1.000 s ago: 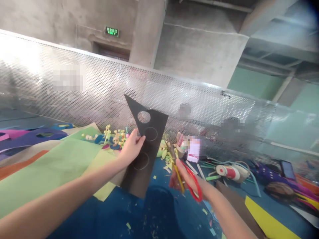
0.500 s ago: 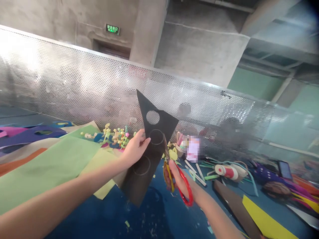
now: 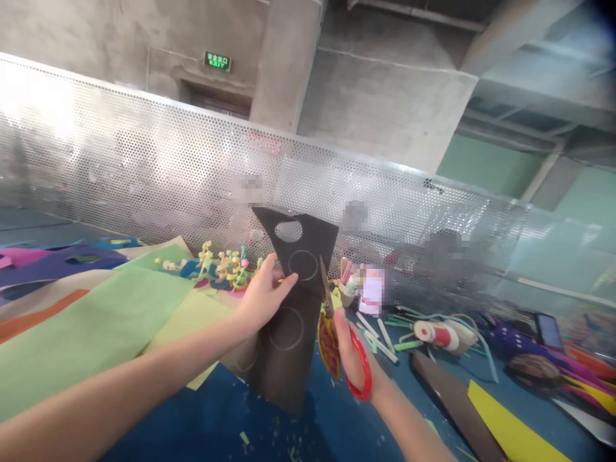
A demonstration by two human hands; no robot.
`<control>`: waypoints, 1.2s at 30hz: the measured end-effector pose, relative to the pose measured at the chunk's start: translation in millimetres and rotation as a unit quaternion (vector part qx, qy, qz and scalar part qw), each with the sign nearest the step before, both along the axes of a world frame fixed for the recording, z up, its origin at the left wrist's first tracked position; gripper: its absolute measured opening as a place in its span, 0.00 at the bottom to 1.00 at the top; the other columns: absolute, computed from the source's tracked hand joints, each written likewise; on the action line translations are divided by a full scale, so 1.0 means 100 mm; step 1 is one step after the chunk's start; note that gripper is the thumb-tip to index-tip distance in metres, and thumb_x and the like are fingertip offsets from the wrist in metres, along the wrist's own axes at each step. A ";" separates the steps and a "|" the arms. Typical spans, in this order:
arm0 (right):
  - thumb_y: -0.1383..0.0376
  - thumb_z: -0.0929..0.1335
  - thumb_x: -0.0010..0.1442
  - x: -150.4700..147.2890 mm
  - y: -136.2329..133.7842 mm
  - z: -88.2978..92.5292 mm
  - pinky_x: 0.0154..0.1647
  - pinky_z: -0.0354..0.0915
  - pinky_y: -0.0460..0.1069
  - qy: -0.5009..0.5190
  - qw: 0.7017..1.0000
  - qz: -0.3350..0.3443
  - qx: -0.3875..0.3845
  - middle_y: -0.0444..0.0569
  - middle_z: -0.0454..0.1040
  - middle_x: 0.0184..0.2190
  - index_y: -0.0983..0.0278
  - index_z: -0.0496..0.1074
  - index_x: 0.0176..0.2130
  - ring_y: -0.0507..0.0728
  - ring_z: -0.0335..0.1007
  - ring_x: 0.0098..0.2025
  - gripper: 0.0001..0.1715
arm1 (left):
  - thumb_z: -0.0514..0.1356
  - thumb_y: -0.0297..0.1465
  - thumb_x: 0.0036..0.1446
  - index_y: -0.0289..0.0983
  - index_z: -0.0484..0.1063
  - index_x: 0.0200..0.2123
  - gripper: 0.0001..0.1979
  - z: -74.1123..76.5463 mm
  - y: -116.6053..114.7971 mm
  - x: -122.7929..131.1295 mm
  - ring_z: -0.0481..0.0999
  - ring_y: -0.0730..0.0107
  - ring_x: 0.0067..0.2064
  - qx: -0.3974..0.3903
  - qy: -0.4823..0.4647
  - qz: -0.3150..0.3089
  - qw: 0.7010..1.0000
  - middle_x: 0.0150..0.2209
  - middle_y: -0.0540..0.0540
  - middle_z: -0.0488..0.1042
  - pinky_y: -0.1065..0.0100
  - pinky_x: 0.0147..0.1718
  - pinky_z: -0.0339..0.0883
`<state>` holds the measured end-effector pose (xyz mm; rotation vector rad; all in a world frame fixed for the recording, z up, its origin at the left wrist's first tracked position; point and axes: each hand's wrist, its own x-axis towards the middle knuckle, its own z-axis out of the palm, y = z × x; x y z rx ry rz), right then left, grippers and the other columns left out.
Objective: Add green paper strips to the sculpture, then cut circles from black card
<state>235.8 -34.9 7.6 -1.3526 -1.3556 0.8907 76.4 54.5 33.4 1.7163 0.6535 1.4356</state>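
A strip of black craft sheet stands raised above the blue table, pinched at its left edge by my left hand. Near its top is a round cut-out hole, and below that are circles drawn in a pale line. My right hand is closed around a pair of scissors with red and yellow handles. The blades point upward against the sheet's right edge, beside the upper drawn circle. How far they are parted is hard to make out.
Green sheets and other coloured sheets cover the left side. Small yellow-green figures stand behind my left hand. On the right lie white sticks, a red-and-white bottle, a yellow sheet and a phone. A perforated metal panel rises behind.
The black sheet has turned more upright, its top corner dropping and its lower end swinging right. My right hand and the scissors have shifted slightly, staying at the sheet's right edge.
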 end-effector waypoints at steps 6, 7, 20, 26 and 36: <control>0.40 0.54 0.57 -0.04 0.01 -0.04 0.16 0.53 0.49 -0.008 0.999 -0.034 0.034 0.42 0.56 0.12 0.59 0.58 0.19 0.53 0.53 0.15 0.31 | 0.58 0.36 0.54 0.38 0.61 0.46 0.17 0.00 -0.02 0.01 0.75 0.67 0.31 -0.002 -0.013 -0.002 1.000 0.29 0.49 0.74 0.66 0.32 0.68; 0.40 0.54 0.57 -0.05 0.00 -0.03 0.15 0.51 0.49 -0.001 0.999 -0.031 0.033 0.41 0.54 0.12 0.59 0.56 0.19 0.52 0.51 0.15 0.31 | 0.58 0.36 0.54 0.38 0.61 0.46 0.17 0.00 -0.01 0.00 0.75 0.67 0.30 0.000 -0.006 0.000 1.000 0.29 0.50 0.74 0.66 0.31 0.68; 0.37 0.53 0.54 0.11 -0.05 0.13 0.42 0.65 0.55 -0.048 0.997 0.058 -0.013 0.51 0.72 0.27 0.61 0.63 0.24 0.60 0.70 0.35 0.34 | 0.56 0.34 0.56 0.40 0.58 0.48 0.17 0.05 0.02 -0.04 0.75 0.66 0.31 0.047 0.080 -0.031 0.995 0.27 0.51 0.73 0.68 0.30 0.66; 0.37 0.54 0.54 0.08 -0.06 0.17 0.40 0.66 0.54 -0.025 0.998 0.060 -0.014 0.49 0.69 0.24 0.60 0.58 0.21 0.59 0.69 0.33 0.32 | 0.56 0.34 0.57 0.40 0.58 0.49 0.17 0.05 0.01 -0.05 0.75 0.67 0.30 0.062 0.081 -0.026 0.994 0.29 0.51 0.74 0.67 0.32 0.67; 0.37 0.54 0.54 -0.02 -0.05 0.12 0.31 0.66 0.53 0.023 0.999 0.030 0.005 0.40 0.51 0.15 0.60 0.54 0.18 0.51 0.50 0.19 0.33 | 0.57 0.36 0.55 0.40 0.60 0.49 0.19 0.04 -0.08 -0.01 0.77 0.62 0.35 0.014 0.018 -0.055 0.998 0.33 0.47 0.76 0.63 0.34 0.70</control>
